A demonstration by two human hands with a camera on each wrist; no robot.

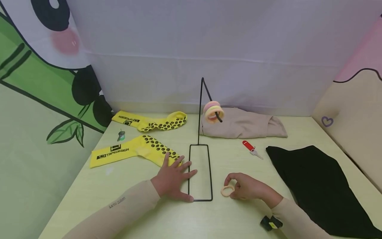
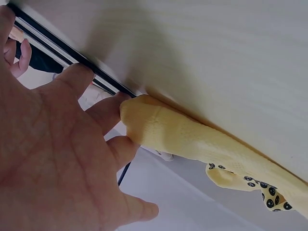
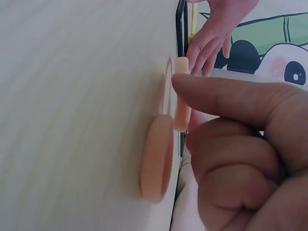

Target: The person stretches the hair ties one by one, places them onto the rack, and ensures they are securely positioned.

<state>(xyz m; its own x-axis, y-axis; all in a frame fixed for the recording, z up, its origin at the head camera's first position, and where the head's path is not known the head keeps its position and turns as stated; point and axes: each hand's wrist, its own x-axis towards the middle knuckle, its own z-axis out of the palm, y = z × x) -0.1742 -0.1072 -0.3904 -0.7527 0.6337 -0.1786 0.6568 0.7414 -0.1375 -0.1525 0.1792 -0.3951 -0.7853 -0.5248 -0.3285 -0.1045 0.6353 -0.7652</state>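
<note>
My right hand (image 1: 249, 187) pinches a pale orange, ring-shaped hair tie (image 3: 182, 110) between thumb and index finger, close over the table. A second orange hair tie (image 3: 156, 161) lies on the table below that hand, mostly hidden by it in the head view. With fingers spread, my left hand (image 1: 173, 177) rests across the left side of a black wire stand's base (image 1: 211, 172). Its fingertips reach the toe of a yellow sock (image 1: 134, 150). From the stand's upper arm (image 1: 206, 87) hang several hair ties (image 1: 213, 111) in pink, yellow and orange.
Behind lies another yellow sock (image 1: 149, 122), with a small dark-and-green keyring (image 1: 121, 135) between the socks. A folded beige cloth (image 1: 241, 124) is behind the stand. At right are a red-tagged key (image 1: 252, 149) and a black cloth (image 1: 319, 186).
</note>
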